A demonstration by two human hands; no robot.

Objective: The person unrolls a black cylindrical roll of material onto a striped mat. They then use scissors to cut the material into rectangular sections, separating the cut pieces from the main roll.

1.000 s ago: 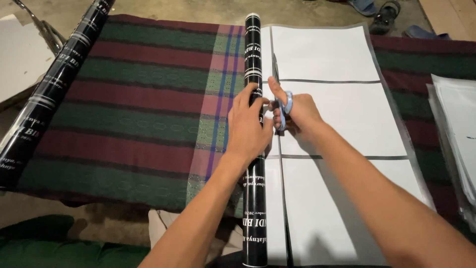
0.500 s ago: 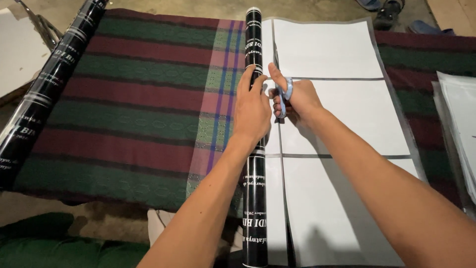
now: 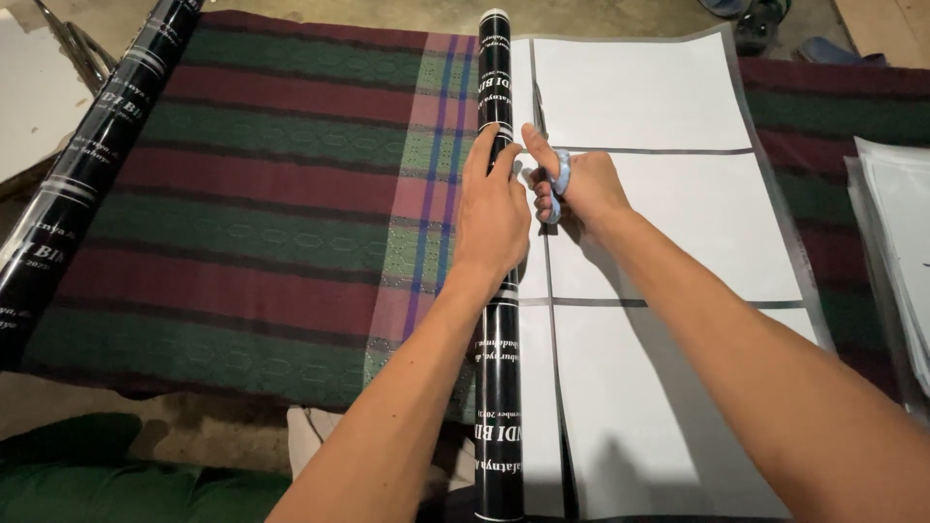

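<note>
Left hand [image 3: 492, 215] lies palm-down on the black printed roll [image 3: 498, 320], fingers closed over its curve and gripping it at about mid-length. This roll runs lengthwise away from the person, from the near edge of the striped cloth [image 3: 262, 213] to its far edge, and serves as the reference for all positions below.

Right hand [image 3: 573, 189] sits just beside the roll on its right, touching or nearly touching the left hand. Its fingers are curled through the light-blue handles of a pair of scissors [image 3: 554, 174], which it holds firmly. The blades point away from the person, along the roll; whether they are parted cannot be told.

White sheets [image 3: 668, 203] lie flat directly to the right of the roll, under a clear film whose edge shows at the far right. Thin dark lines divide them into three panels, one behind another. A narrow strip of white sits between the roll and a lengthwise line in the sheets beside the scissors.

Left of the roll the cloth, in green, maroon and a band of purple check, is exposed. A second black roll [image 3: 82, 184] lies well apart on that side, set at an angle across the cloth's far left corner.

A stack of white papers [image 3: 896, 242] rests well to the right of the roll, beyond the sheets.
</note>
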